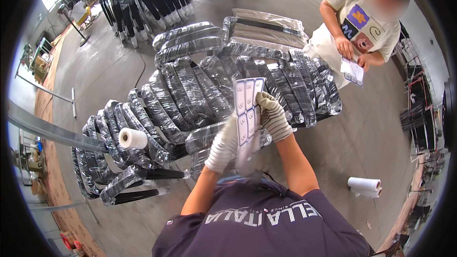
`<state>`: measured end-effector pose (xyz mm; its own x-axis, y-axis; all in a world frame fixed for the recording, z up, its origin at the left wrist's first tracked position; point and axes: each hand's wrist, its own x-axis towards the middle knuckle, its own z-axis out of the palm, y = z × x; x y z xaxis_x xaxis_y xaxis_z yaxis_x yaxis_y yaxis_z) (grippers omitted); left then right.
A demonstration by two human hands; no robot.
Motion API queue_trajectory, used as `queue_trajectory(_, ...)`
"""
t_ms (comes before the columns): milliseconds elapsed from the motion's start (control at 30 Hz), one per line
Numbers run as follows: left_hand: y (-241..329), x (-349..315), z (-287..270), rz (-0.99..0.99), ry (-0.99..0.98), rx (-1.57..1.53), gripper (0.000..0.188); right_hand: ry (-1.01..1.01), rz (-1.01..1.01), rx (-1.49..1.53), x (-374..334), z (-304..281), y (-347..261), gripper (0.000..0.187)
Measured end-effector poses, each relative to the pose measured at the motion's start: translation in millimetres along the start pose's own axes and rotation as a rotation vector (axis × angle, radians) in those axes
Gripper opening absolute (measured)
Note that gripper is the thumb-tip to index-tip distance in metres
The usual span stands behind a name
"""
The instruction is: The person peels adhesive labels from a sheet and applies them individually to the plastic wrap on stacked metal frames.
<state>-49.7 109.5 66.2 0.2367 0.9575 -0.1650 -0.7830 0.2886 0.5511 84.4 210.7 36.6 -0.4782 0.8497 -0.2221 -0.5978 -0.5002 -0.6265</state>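
Note:
Upright in front of my chest is a label sheet (249, 109), white with blue-edged rows, and more sheets seem to hang below it, blurred. My right hand (275, 118), in a white and grey striped glove, pinches its right edge between thumb and fingers. On the other side my left hand (223, 145), gloved alike, is closed against the sheet's left edge; its fingertips are partly hidden and smeared. Just beyond both hands lie several dark curved pieces (178, 93) wrapped in clear film, packed side by side.
A roll of film (133, 138) rests on the wrapped pieces at left. At far right a person (364, 24) holds similar sheets (352, 72). Two white rolls (364, 184) lie on the floor at right. A metal bar (57, 128) crosses at left; a loaded rack (145, 2) stands behind.

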Motion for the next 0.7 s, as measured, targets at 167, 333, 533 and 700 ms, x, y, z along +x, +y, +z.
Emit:
queue_trajectory(167,-31,-6,-10,0.195,0.000,-0.132,0.045,-0.020,0.035,-0.093,-45,-2,61,0.030)
queue_trajectory(333,-111,-56,-39,0.077,0.180,0.108,0.035,0.385,-0.096,0.012,-73,-31,86,0.012)
queue_trajectory(533,-131,-138,-44,0.117,-0.108,0.788,0.038,0.721,-0.216,0.097,-126,-39,101,0.015)
queue_trajectory(700,-59,-258,-35,0.000,-0.330,1.342,0.038,0.576,-0.463,-0.835,-181,-10,50,0.010)
